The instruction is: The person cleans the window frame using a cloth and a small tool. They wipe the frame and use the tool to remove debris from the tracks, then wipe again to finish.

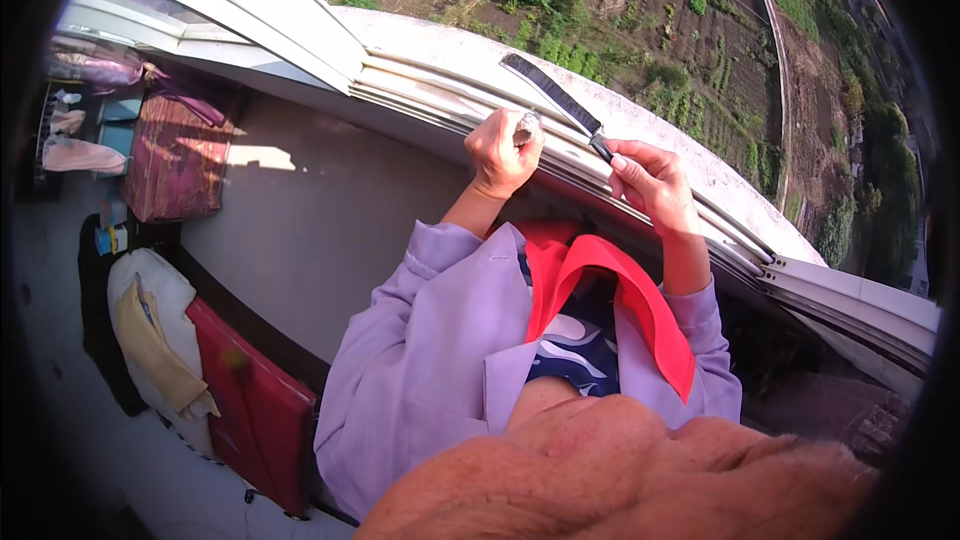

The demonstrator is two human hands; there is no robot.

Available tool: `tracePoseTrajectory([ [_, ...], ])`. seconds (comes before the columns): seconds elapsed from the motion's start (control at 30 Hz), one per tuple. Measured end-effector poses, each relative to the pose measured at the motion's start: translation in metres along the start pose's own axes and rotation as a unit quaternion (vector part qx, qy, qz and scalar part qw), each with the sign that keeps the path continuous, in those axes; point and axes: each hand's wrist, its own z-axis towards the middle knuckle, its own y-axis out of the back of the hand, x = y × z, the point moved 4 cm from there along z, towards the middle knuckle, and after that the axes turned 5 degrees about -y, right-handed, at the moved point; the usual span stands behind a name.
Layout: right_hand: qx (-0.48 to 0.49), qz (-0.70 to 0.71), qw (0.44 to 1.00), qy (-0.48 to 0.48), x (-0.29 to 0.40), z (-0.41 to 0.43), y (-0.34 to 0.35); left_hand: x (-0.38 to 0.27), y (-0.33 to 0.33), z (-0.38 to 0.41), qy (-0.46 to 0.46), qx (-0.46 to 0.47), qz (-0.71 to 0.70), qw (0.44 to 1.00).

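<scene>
My left hand is closed in a fist around a crumpled greyish-white wad, perhaps cloth or paper; only its end shows. In my right hand, thumb and fingers pinch the short handle of a long, narrow black brush. Its bristled strip slants up and left over the window sill. Both hands are above the white sliding-window track, whose grooves run diagonally beneath them. I cannot tell whether the brush touches the frame.
Beyond the pale outer ledge the ground drops to garden plots. A white window sash stands at the upper left. Indoors are a patterned reddish box, a red folded panel and draped clothes. A red scarf hangs from my neck.
</scene>
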Motion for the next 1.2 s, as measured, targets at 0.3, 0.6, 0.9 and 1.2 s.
tracePoseTrajectory([
  [0.3, -0.016, 0.138, 0.978, 0.158, -0.040, -0.063, 0.017, -0.009, 0.029, 0.023, 0.298, 0.068, -0.315, 0.899],
  [0.6, 0.025, 0.144, 0.981, 0.130, -0.021, -0.069, -0.005, -0.060, 0.025, 0.070, 0.406, 0.213, -0.541, 0.706],
  [0.9, 0.072, 0.049, 0.976, 0.202, -0.007, -0.090, -0.009, -0.094, 0.009, 0.084, 0.348, 0.324, -0.531, 0.702],
  [1.2, 0.166, 0.112, 0.966, 0.166, -0.024, -0.087, -0.012, -0.131, 0.007, 0.098, 0.374, 0.387, -0.577, 0.614],
])
